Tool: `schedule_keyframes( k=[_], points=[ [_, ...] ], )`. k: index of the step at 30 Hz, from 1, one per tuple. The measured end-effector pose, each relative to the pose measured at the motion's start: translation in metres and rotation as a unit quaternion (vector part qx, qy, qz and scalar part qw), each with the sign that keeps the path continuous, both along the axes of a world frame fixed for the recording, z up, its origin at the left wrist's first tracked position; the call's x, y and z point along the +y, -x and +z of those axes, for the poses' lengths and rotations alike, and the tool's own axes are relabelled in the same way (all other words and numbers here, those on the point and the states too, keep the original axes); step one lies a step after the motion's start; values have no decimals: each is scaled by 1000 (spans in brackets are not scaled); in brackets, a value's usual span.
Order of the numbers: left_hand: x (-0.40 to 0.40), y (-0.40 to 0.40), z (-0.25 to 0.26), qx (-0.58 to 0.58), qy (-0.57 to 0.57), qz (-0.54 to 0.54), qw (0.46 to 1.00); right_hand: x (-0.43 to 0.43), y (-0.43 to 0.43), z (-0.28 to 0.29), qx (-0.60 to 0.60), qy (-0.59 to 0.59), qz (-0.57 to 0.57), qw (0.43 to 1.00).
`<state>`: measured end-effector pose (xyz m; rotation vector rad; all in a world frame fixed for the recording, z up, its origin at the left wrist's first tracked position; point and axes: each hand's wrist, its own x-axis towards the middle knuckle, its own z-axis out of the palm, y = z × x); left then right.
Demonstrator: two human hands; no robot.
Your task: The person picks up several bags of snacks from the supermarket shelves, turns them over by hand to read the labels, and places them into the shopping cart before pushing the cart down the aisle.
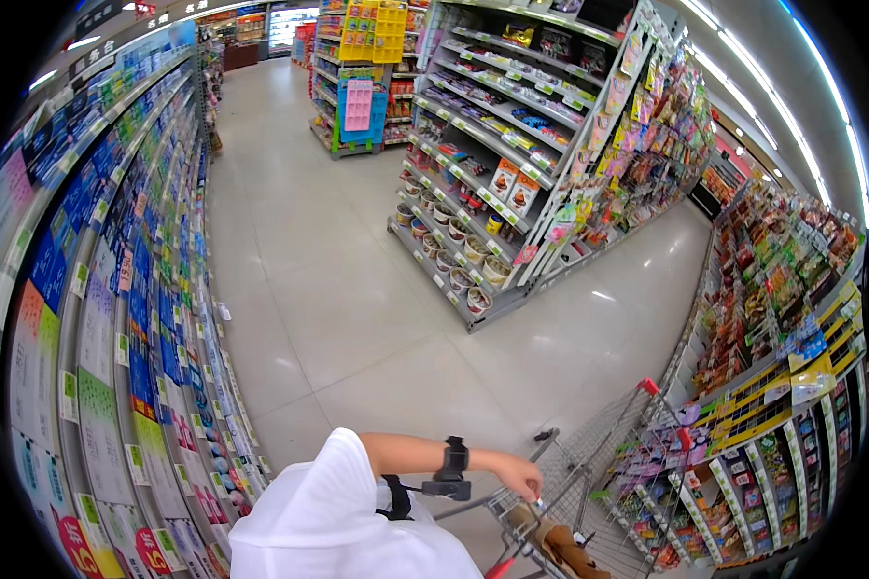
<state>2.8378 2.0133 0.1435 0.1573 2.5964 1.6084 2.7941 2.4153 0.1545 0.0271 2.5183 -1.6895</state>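
Note:
My left hand (518, 476) reaches across over the shopping cart (579, 463), a wire-mesh cart with red plastic corners. The fingers are curled, and a small pale item (539, 502) shows at their tips; what it is cannot be made out. A black band (454, 459) circles the left wrist, with a black device (447, 490) just below it in the picture. Under the hand, a brown bag-like item (565, 546) lies in the cart near its handle end. My right hand is out of view.
Shelves of boxed goods (101, 326) run close along the left. A snack shelf unit (492, 159) with tubs on its lower tiers stands ahead; its metal base corner (471, 326) juts into the tiled floor (318, 289). Hanging packets (760, 268) fill the right-hand racks beside the cart.

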Motion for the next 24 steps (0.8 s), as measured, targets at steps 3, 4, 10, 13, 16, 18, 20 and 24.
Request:
schedule_keyframes(
  k=[3,4,10,13,16,18,20,24],
  points=[
    [46,10,24,49,-39,-136,989,27,4,1,97,-83,-14,992],
    [64,12,20,69,-23,-170,983,32,6,4,140,-120,-21,983],
    [85,-7,-5,-31,114,-227,967,19,6,14,249,-476,21,844],
    [62,-10,-7,-183,166,-164,955,12,22,29,128,-454,149,869],
    [29,-39,53,-298,227,-46,926,3,29,33,128,-470,187,853],
    [14,-41,49,-281,274,-13,920,-7,29,24,133,-479,194,846],
    [0,-40,45,-276,286,-6,918,-13,27,16,111,-538,193,813],
    [-22,-46,26,-249,335,11,909,-39,18,19,85,-567,214,791]
  ],
)
